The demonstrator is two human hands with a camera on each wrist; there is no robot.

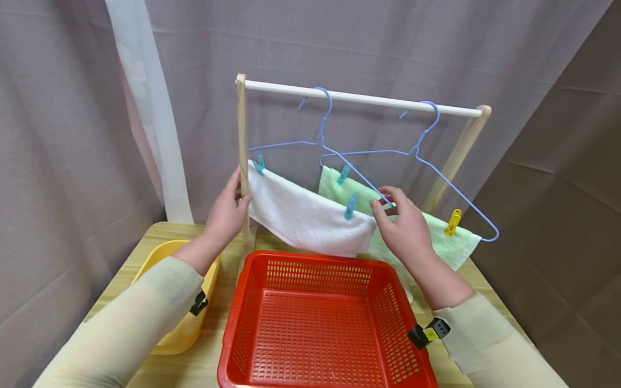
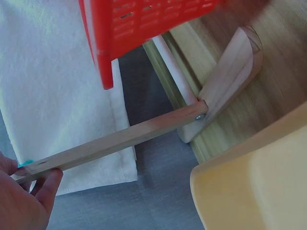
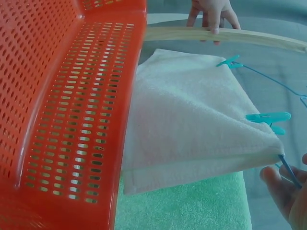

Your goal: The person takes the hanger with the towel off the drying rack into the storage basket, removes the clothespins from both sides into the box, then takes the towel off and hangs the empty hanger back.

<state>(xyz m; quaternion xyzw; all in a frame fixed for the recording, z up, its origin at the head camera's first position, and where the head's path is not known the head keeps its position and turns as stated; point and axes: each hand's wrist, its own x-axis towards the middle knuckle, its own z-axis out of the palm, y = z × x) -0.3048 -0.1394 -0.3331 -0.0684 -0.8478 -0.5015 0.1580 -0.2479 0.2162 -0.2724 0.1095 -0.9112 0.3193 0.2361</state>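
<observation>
My left hand (image 1: 225,210) grips the left wooden post (image 1: 242,118) of a small clothes rack, thumb and fingers on either side of it. A blue wire hanger (image 1: 322,129) hooks over the white rail (image 1: 364,98). From it hangs a white towel (image 1: 310,221), fastened by two teal clothespins (image 1: 351,206), its right end lower than its left. My right hand (image 1: 405,223) pinches the hanger's lower right end, just beyond the towel's corner; the right wrist view shows the thumb (image 3: 276,184) against the wire.
Behind, a second blue hanger bears a green towel (image 1: 451,250) held by a yellow clothespin (image 1: 453,222) and a teal one (image 1: 344,174). A red perforated basket (image 1: 257,269) stands in front of the rack. At the left is a yellow tub (image 1: 194,323), under my left forearm. Grey curtains surround the wooden table.
</observation>
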